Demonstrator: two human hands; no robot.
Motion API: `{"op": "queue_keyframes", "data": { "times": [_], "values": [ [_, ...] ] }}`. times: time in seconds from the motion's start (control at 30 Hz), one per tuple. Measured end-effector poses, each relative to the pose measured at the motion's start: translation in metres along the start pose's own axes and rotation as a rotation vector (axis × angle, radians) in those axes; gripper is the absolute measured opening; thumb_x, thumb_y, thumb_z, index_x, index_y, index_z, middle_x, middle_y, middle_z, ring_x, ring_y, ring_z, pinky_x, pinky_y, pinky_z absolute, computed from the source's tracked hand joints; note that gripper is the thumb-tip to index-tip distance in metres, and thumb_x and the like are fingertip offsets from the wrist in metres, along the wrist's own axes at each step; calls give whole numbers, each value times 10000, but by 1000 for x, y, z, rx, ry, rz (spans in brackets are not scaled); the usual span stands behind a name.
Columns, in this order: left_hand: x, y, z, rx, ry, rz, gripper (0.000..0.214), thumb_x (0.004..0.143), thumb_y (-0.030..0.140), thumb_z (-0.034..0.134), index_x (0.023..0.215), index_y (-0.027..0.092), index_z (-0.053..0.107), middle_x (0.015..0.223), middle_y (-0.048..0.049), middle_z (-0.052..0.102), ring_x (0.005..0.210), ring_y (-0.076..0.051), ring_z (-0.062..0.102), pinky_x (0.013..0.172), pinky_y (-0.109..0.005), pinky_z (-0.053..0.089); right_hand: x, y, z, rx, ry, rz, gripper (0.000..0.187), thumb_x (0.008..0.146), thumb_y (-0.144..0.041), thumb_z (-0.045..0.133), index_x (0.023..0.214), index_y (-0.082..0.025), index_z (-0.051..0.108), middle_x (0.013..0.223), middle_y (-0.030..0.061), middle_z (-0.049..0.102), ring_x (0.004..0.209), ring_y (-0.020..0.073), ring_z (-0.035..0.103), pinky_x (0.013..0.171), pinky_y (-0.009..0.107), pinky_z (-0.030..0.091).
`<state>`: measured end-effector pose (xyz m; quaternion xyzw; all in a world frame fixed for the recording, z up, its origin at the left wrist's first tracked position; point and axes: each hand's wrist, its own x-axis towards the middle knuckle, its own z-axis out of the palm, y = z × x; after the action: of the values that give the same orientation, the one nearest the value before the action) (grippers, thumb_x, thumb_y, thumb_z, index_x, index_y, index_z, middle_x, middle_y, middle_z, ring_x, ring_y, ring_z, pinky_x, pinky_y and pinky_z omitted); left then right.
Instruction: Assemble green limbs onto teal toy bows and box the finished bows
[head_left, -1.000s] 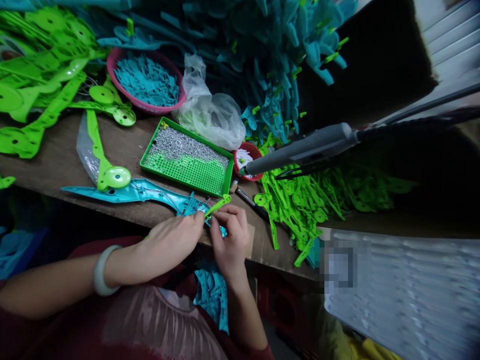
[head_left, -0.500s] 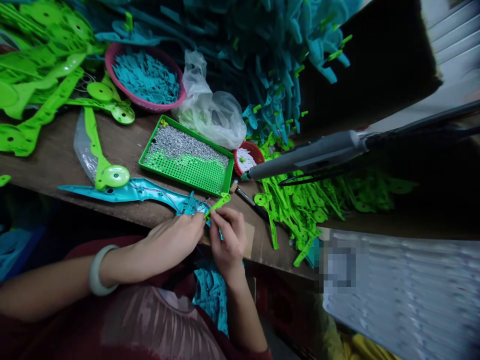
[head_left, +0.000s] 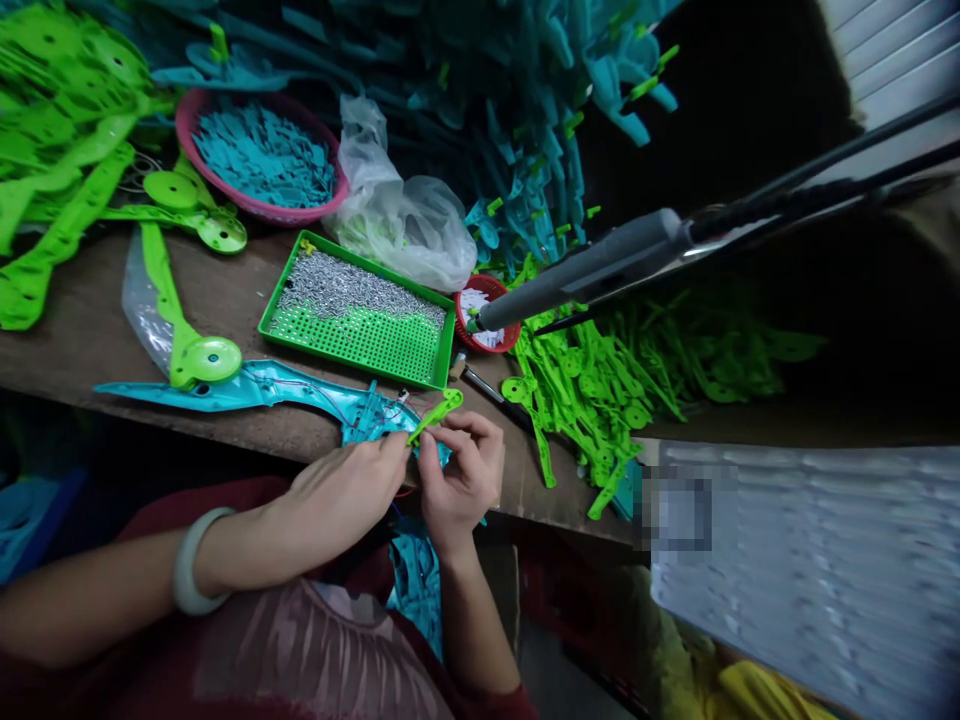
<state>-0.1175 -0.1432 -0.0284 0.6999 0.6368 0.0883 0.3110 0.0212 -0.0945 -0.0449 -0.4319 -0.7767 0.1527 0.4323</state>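
Observation:
A long teal plastic toy shell [head_left: 255, 387] lies along the front edge of the wooden table [head_left: 97, 330], thin wires showing at its right end. My left hand [head_left: 341, 492] presses on that right end, fingertips pinched. My right hand [head_left: 461, 470] meets it there and pinches a small green plastic lever [head_left: 435, 414] that sticks up and to the right from the shell. A pale bangle sits on my left wrist. More teal parts [head_left: 416, 585] lie in my lap below the hands.
A green tray of small metal screws [head_left: 360, 308] sits behind the shell, a red cup [head_left: 486, 312] beside it. A grey hanging screwdriver [head_left: 592, 268] points at the cup. Green parts [head_left: 600, 385] pile right, a pink basket [head_left: 255, 155] of teal pieces and a plastic bag [head_left: 401, 215] behind.
Both hands stay pinched at the shell's right end, and my right fingers have shifted slightly on the green lever. The view has drifted a little, so everything sits further left.

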Motion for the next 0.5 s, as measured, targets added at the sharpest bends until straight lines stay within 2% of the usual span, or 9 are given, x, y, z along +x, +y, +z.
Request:
{"op": "queue_keyframes", "data": {
  "times": [0.1,0.2,0.23,0.3,0.33,0.4,0.47,0.5],
  "values": [
    [0,4,4,7,6,4,189,995,144,377,1053,154,556,737,-62,669,638,-255,719,515,-312,539,-6,2,1,64,54,51,146,847,-96,646,904,-226,681,977,47,543,932,168,589,780,339,544],
    [-1,9,6,31,39,1,204,995,145,374,1063,160,566,738,-60,669,628,-248,717,523,-306,543,-12,5,3,81,124,3,186,833,-78,651,923,-236,687,953,34,555,897,151,596,775,316,543],
    [-2,11,7,41,53,5,215,998,148,367,1074,163,567,746,-62,672,621,-247,715,520,-308,542,-14,6,4,106,144,23,160,832,-95,656,910,-232,683,952,34,558,903,153,600,778,315,544],
    [-3,12,8,44,73,28,237,1004,162,350,1099,169,566,790,-75,685,623,-255,715,513,-319,542,-16,8,4,235,175,162,91,832,-167,673,905,-220,664,992,42,570,921,159,612,775,311,547],
    [-2,11,7,36,74,47,245,1006,171,341,1102,172,567,802,-77,690,633,-261,717,510,-325,541,-17,10,2,338,157,265,100,836,-210,674,934,-218,656,1016,47,585,922,161,622,775,310,550],
    [1,7,5,21,64,111,248,1007,191,342,1094,179,574,779,-69,691,642,-270,717,502,-322,530,-14,15,-5,553,30,465,186,853,-283,658,1026,-214,651,1019,54,639,894,166,649,782,317,559],
    [10,1,-2,26,52,224,235,1001,206,367,1082,183,586,745,-58,689,623,-254,705,490,-295,505,-7,20,-16,693,-144,566,231,868,-317,642,1072,-210,665,954,51,693,847,172,671,782,324,567],
    [18,-2,-7,34,52,301,224,998,214,384,1070,183,594,743,-54,690,614,-238,696,494,-279,493,-2,22,-23,720,-196,568,225,870,-323,644,1061,-210,678,926,46,707,837,175,677,778,321,567]
  ]
}}
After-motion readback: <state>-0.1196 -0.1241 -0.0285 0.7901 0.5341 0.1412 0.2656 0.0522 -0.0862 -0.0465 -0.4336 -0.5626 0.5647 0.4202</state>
